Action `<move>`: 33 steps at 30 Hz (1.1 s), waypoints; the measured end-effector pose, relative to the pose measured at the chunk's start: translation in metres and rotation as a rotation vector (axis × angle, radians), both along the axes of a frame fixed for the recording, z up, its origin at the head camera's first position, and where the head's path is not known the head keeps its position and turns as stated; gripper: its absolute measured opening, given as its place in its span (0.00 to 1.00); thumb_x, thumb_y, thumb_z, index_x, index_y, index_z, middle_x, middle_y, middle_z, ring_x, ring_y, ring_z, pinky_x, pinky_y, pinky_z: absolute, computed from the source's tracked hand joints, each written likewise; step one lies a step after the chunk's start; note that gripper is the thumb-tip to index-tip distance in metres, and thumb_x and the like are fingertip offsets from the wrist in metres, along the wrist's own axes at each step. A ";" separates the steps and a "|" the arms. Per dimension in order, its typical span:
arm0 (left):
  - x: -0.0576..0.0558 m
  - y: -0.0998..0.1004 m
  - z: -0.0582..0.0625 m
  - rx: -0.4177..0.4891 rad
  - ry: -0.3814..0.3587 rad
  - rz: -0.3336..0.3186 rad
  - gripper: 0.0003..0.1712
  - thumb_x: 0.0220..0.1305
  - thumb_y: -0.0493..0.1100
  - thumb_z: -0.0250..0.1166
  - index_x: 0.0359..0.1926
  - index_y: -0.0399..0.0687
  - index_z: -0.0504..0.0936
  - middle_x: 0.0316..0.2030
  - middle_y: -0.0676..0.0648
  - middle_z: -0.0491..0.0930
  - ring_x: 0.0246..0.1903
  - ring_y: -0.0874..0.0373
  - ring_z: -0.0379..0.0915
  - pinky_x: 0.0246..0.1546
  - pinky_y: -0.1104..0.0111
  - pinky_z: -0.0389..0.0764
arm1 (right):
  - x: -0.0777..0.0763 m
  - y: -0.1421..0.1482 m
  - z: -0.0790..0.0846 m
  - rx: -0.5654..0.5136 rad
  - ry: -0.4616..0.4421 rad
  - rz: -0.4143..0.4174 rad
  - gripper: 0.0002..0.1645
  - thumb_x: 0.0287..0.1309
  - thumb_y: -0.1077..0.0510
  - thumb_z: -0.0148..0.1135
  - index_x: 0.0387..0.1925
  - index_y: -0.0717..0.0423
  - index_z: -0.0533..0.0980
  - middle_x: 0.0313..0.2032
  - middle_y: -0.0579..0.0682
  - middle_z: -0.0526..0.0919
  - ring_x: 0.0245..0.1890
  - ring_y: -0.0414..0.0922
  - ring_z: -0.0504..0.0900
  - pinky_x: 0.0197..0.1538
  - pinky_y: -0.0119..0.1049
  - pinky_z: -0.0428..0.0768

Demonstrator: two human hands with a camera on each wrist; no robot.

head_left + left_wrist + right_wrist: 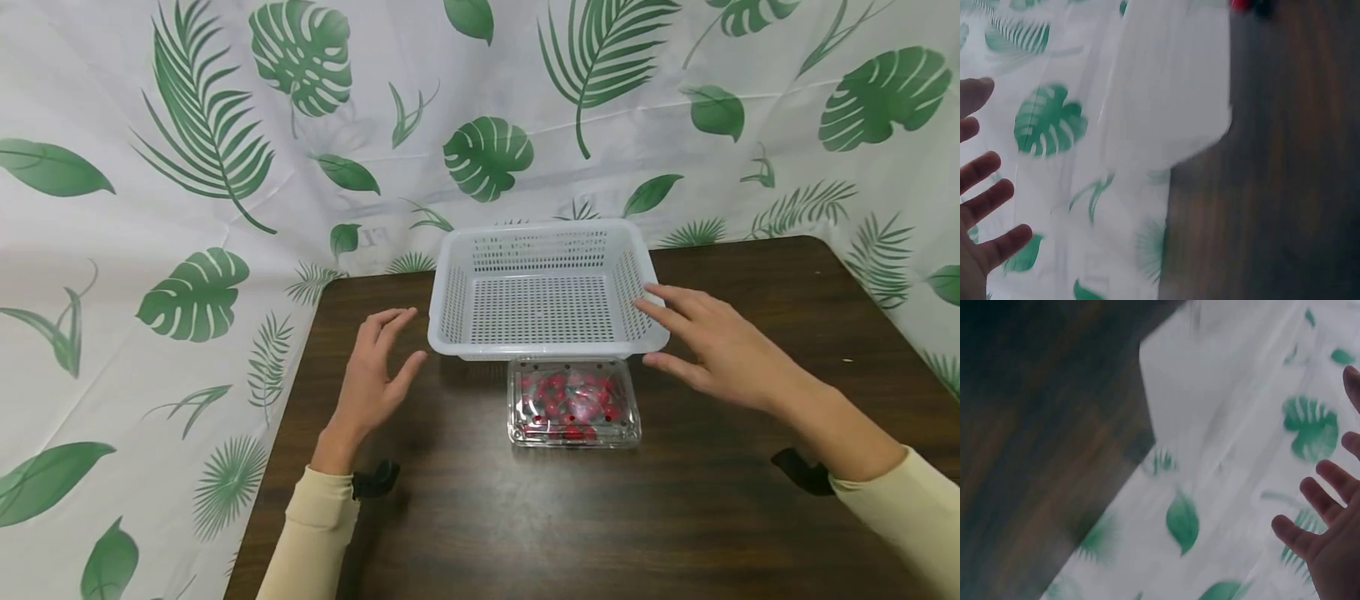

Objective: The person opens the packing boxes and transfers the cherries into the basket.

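Left hand (373, 372) and right hand (712, 348) are holding nothing, fingers parted — the right being nearer the clear fruit clamshell (573, 402), whose long axis is running left-to-right between them.

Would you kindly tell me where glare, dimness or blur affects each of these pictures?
Head view: fairly sharp, with a pale sheen on the dark table and bright glints on the clear box; left wrist view: dim, the table's grain smeared, the left fingers somewhat clearer; right wrist view: also dim and soft, with smudged leaf prints on the white sheet and shadowed right fingers.
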State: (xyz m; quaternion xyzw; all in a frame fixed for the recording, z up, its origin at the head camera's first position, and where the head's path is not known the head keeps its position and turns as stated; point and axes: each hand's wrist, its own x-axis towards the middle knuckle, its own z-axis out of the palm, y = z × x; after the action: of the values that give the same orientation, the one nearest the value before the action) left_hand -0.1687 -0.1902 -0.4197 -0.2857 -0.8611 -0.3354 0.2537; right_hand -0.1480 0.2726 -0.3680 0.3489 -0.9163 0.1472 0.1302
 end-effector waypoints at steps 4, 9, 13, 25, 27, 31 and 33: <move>0.026 0.028 -0.014 0.190 0.007 -0.017 0.25 0.60 0.37 0.66 0.60 0.41 0.76 0.50 0.42 0.75 0.51 0.48 0.71 0.49 0.60 0.74 | 0.015 -0.024 -0.013 -0.010 -0.001 0.070 0.45 0.53 0.49 0.73 0.70 0.49 0.65 0.65 0.55 0.69 0.62 0.54 0.69 0.58 0.59 0.70; 0.061 0.068 -0.040 0.399 -0.159 -0.012 0.22 0.58 0.29 0.67 0.54 0.42 0.79 0.42 0.42 0.78 0.42 0.50 0.77 0.34 0.64 0.83 | 0.027 -0.051 -0.034 -0.003 -0.023 0.176 0.38 0.55 0.46 0.70 0.66 0.51 0.70 0.59 0.50 0.73 0.59 0.47 0.72 0.57 0.51 0.75; 0.080 0.094 -0.056 0.527 -0.429 0.035 0.25 0.60 0.28 0.64 0.57 0.47 0.77 0.43 0.41 0.78 0.40 0.51 0.78 0.29 0.63 0.84 | 0.030 -0.064 -0.053 0.026 -0.048 0.230 0.39 0.57 0.41 0.69 0.66 0.52 0.70 0.61 0.51 0.73 0.61 0.48 0.70 0.60 0.52 0.73; 0.101 0.135 -0.082 0.836 -0.933 0.007 0.35 0.60 0.29 0.64 0.68 0.40 0.65 0.43 0.33 0.74 0.34 0.57 0.76 0.35 0.55 0.86 | 0.035 -0.075 -0.082 0.122 -0.006 0.183 0.49 0.42 0.44 0.77 0.67 0.52 0.70 0.66 0.56 0.68 0.65 0.56 0.66 0.64 0.59 0.66; 0.101 0.138 -0.084 0.848 -0.923 0.004 0.35 0.59 0.28 0.64 0.68 0.41 0.66 0.43 0.33 0.76 0.33 0.57 0.77 0.33 0.59 0.86 | 0.036 -0.077 -0.083 0.123 0.003 0.168 0.48 0.41 0.44 0.77 0.66 0.52 0.71 0.66 0.56 0.69 0.65 0.56 0.66 0.64 0.59 0.67; 0.102 0.142 -0.085 0.878 -0.903 0.003 0.36 0.57 0.26 0.65 0.67 0.41 0.67 0.41 0.32 0.77 0.30 0.58 0.78 0.31 0.59 0.86 | 0.038 -0.082 -0.083 0.138 0.004 0.139 0.47 0.40 0.44 0.76 0.65 0.51 0.73 0.65 0.56 0.70 0.64 0.56 0.67 0.63 0.57 0.70; 0.103 0.144 -0.086 0.895 -0.901 0.008 0.37 0.56 0.26 0.66 0.67 0.42 0.66 0.40 0.32 0.78 0.29 0.58 0.78 0.30 0.58 0.86 | 0.039 -0.083 -0.081 0.156 -0.007 0.124 0.46 0.40 0.43 0.75 0.64 0.51 0.73 0.65 0.56 0.70 0.64 0.56 0.68 0.63 0.56 0.70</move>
State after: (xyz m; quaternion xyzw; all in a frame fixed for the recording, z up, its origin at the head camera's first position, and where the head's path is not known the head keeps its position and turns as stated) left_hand -0.0656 -0.0458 -0.5054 0.0201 -0.6609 -0.7493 -0.0374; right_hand -0.1091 0.1892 -0.4492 0.4133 -0.9022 0.0846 0.0901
